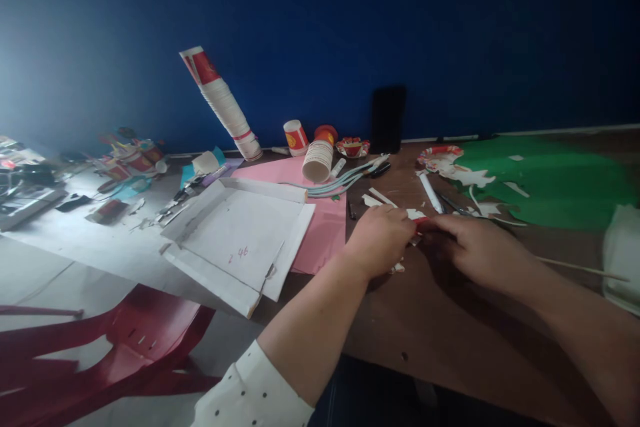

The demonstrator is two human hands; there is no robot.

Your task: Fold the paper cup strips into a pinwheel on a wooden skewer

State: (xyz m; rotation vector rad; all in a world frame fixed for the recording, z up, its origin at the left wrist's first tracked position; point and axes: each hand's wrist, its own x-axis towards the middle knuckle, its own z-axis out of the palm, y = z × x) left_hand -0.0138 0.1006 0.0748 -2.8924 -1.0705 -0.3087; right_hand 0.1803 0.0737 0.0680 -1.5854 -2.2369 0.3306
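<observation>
My left hand [381, 239] is closed, its fingertips at a small red-and-white paper piece [420, 225] above the brown table. From the other side my right hand [473, 248] pinches the same piece, its thumb stretched towards the left hand. Most of the piece is hidden by the fingers. White paper scraps [397, 268] lie on the table beneath and around the hands. Just beyond them is a white pen-like tube [431, 192], beside dark scissors [456, 205].
An open white cardboard box lid [220, 220] lies on pink paper [320, 247] to the left. Behind stand a leaning stack of paper cups [225, 107], more cups [317, 161] and a phone [388, 119]. Green paper [545, 180] is at right, a red chair [150, 327] at lower left.
</observation>
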